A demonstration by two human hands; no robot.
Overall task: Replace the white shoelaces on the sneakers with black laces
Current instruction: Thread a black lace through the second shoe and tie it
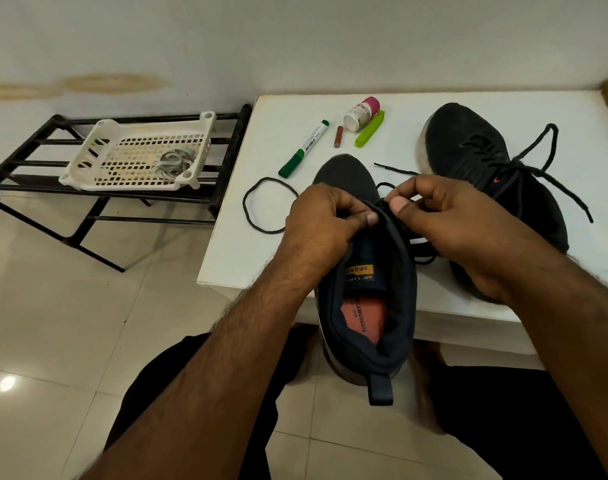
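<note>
At lower centre, the near sneaker [364, 289] overhangs the white bench [416, 112]. The left hand [323, 223] fingers grip its tongue; the right hand [444, 220] fingers pinch the black lace [264, 206]. Right of centre lies the laced second sneaker [475, 161]; at upper left, white laces [174, 161] sit in a basket [98, 140].

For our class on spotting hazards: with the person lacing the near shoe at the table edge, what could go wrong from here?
1. The near shoe overhangs the table edge, so it may slip if the left hand lets go.
2. The loose lace loop could snag and tangle.
3. The right hand pinches the lace, which may slip out.
</note>
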